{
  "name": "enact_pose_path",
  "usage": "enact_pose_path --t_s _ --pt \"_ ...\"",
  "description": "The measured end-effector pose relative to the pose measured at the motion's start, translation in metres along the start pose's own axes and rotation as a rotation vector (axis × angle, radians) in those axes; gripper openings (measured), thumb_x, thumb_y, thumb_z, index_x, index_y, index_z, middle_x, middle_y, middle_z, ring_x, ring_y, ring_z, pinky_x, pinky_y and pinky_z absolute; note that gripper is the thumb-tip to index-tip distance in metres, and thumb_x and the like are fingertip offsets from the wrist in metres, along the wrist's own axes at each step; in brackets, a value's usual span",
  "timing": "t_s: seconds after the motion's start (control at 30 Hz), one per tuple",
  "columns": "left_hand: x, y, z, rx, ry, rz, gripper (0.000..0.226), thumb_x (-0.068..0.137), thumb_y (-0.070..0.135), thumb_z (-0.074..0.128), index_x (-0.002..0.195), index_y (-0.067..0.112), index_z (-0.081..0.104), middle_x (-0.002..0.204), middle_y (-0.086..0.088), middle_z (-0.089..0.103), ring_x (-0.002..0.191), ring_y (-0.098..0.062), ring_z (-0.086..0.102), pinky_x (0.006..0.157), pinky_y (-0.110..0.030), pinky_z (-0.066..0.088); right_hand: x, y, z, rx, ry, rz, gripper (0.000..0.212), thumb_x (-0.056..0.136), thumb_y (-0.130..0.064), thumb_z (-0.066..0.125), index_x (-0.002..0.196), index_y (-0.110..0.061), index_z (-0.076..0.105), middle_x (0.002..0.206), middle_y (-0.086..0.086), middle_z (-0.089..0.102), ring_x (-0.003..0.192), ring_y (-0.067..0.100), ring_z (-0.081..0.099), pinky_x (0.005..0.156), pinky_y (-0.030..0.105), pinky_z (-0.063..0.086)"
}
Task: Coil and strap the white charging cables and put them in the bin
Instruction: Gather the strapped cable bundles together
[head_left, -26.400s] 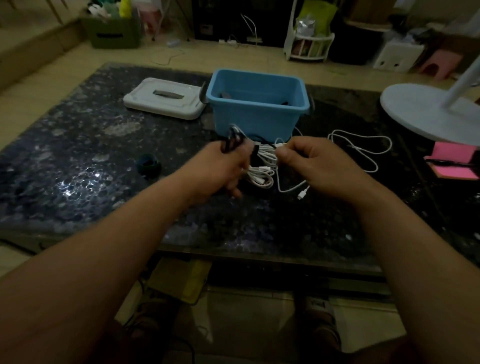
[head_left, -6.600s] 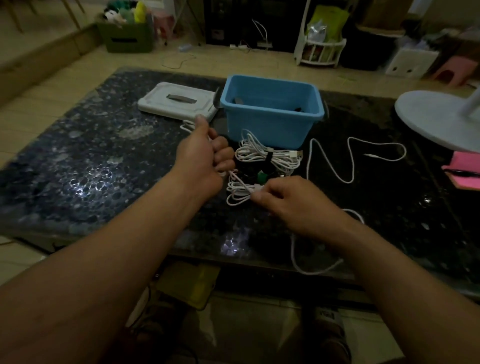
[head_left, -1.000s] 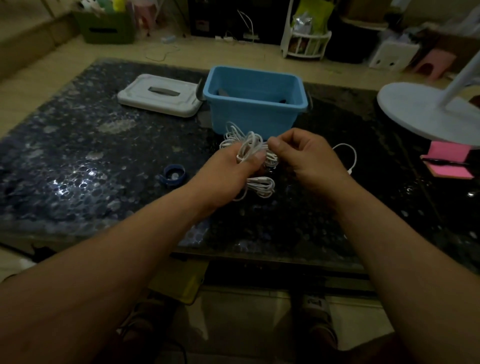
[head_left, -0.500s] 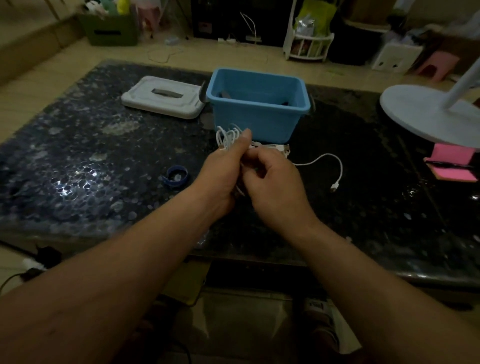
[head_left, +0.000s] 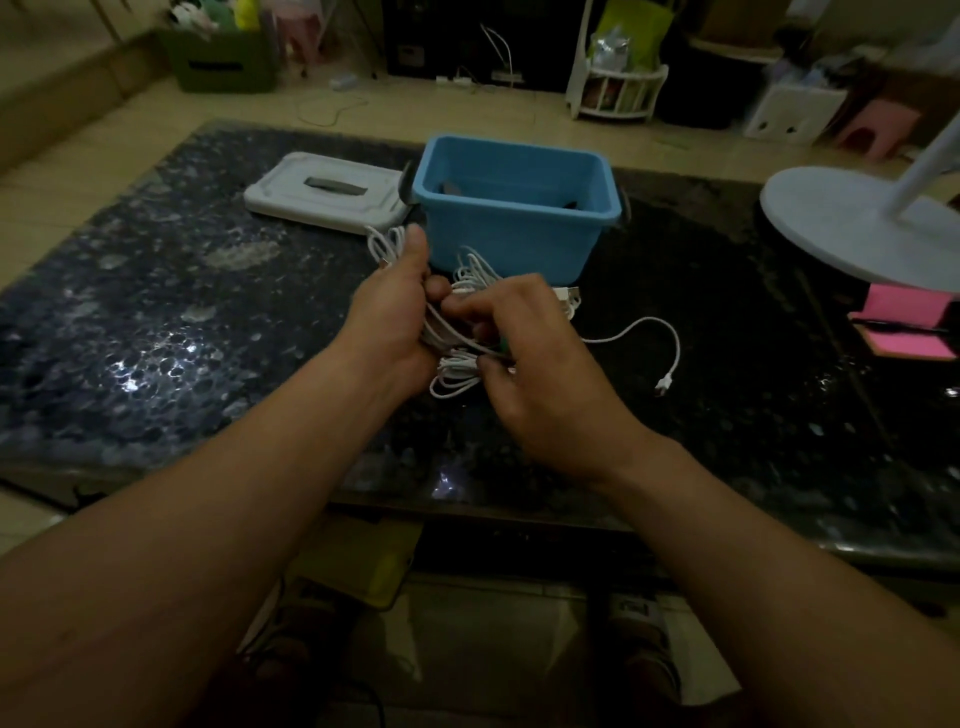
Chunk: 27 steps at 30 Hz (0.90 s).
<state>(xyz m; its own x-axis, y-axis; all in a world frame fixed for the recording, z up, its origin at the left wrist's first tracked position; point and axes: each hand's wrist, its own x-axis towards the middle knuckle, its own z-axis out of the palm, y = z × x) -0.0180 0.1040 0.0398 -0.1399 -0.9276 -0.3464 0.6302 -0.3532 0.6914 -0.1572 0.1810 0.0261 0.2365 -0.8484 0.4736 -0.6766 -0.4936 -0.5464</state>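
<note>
Two grips meet above a dark, speckled stone bench (head_left: 156, 322) that shines where the light hits it. At its far side a blue bin (head_left: 514, 234) stands open, with a grey lid (head_left: 322, 195) lying flat just to its left. A white disc (head_left: 852, 223) rests on the bench at far right, and a pink pad (head_left: 904, 322) lies near it. Beyond the bench is a pale floor (head_left: 104, 135) with a green crate (head_left: 223, 62), a white rack (head_left: 618, 88) and a pink stool (head_left: 878, 127).

The white cables (head_left: 457, 364) form a loose bundle of thin loops held over the bench, just in front of the bin. The left grip (head_left: 395, 322) is clamped round them, and loops stick out past its thumb. The right grip (head_left: 540, 374) has its fingers curled into the strands, where a green bit (head_left: 501, 343) shows. One tail (head_left: 670, 343) curves off to the right, and its plug (head_left: 664, 385) lies on the bench.

Half a second ago the two grips were pressed together and hid most of the bundle. Now the right one sits a little nearer and further right, so more strands show between them. The tail lies much as it did.
</note>
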Motion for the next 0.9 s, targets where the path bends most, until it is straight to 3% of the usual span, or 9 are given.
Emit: enact_pose_path --t_s 0.1,0.2,0.3,0.47,0.57,0.63,0.7,0.8,0.9 --pt "0.008 0.012 -0.007 -0.062 0.006 0.028 0.036 0.107 0.045 0.053 0.082 0.019 0.047 0.058 0.004 0.030 0.045 -0.010 0.033 0.044 -0.024 0.039 0.002 0.008 -0.002 -0.059 0.017 0.025 0.043 0.090 0.005 0.064 0.129 -0.012 0.062 0.125 0.001 0.052 0.112 0.004 0.049 0.101 0.019 0.044" --pt "0.012 0.025 -0.015 0.065 -0.042 0.009 0.040 0.106 0.047 0.054 0.076 0.023 0.044 0.057 0.006 0.024 0.046 -0.007 0.020 0.041 -0.021 0.018 0.005 0.028 -0.018 -0.152 -0.158 0.161 0.012 0.100 -0.025 0.068 0.112 -0.025 0.070 0.105 -0.011 0.065 0.097 0.006 0.060 0.089 0.034 0.053" --pt "0.007 0.025 -0.019 0.429 -0.143 -0.003 0.032 0.107 0.041 0.056 0.081 0.025 0.046 0.062 0.005 0.025 0.050 -0.008 0.019 0.047 -0.025 0.010 0.007 0.051 -0.041 -0.181 -0.304 0.354 0.029 0.093 -0.053 0.072 0.087 -0.025 0.071 0.079 -0.008 0.069 0.075 0.008 0.063 0.072 0.036 0.054" --pt "-0.011 -0.007 -0.011 0.875 -0.352 -0.072 0.023 0.105 0.037 0.060 0.094 0.017 0.059 0.067 -0.001 0.051 0.047 -0.008 0.027 0.045 -0.021 0.018 0.015 0.051 -0.060 0.064 -0.402 0.417 0.022 0.093 -0.041 0.077 0.089 -0.019 0.075 0.083 0.004 0.072 0.071 0.006 0.062 0.066 0.026 0.048" --pt "-0.020 -0.023 -0.004 0.904 -0.516 -0.151 0.033 0.102 0.039 0.062 0.107 0.007 0.063 0.070 -0.007 0.063 0.046 -0.008 0.025 0.044 -0.021 0.019 0.020 0.046 -0.057 0.077 -0.351 0.359 0.012 0.092 -0.026 0.078 0.087 -0.018 0.072 0.080 0.001 0.070 0.070 0.004 0.059 0.065 0.027 0.046" --pt "-0.020 -0.027 -0.004 0.923 -0.557 -0.161 0.029 0.101 0.036 0.064 0.101 0.007 0.061 0.072 -0.011 0.062 0.044 -0.009 0.031 0.043 -0.021 0.026 0.020 0.047 -0.058 0.064 -0.289 0.377 0.019 0.087 -0.031 0.083 0.089 -0.018 0.069 0.082 0.001 0.070 0.070 0.005 0.058 0.065 0.029 0.046" --pt "-0.020 -0.027 -0.007 0.960 -0.583 -0.142 0.020 0.099 0.028 0.069 0.088 0.014 0.060 0.065 -0.003 0.054 0.049 -0.009 0.039 0.049 -0.024 0.035 0.019 0.049 -0.061 0.052 -0.281 0.413 0.031 0.083 -0.040 0.086 0.093 -0.018 0.066 0.084 0.002 0.070 0.071 0.008 0.058 0.065 0.030 0.047" --pt "-0.024 -0.024 -0.005 1.019 -0.636 -0.067 0.006 0.101 0.023 0.067 0.096 0.022 0.066 0.070 0.010 0.055 0.061 -0.002 0.051 0.066 -0.025 0.045 0.016 0.053 -0.064 0.097 -0.344 0.443 0.032 0.086 -0.045 0.083 0.096 -0.018 0.068 0.090 0.005 0.072 0.076 0.009 0.061 0.071 0.033 0.051" --pt "-0.022 -0.013 -0.003 0.924 -0.560 -0.007 0.019 0.106 0.019 0.058 0.089 0.021 0.066 0.060 0.013 0.058 0.065 -0.004 0.055 0.072 -0.022 0.049 0.015 0.064 -0.076 0.193 -0.311 0.486 0.029 0.093 -0.045 0.075 0.103 -0.018 0.072 0.092 0.001 0.075 0.079 0.011 0.067 0.075 0.032 0.054"
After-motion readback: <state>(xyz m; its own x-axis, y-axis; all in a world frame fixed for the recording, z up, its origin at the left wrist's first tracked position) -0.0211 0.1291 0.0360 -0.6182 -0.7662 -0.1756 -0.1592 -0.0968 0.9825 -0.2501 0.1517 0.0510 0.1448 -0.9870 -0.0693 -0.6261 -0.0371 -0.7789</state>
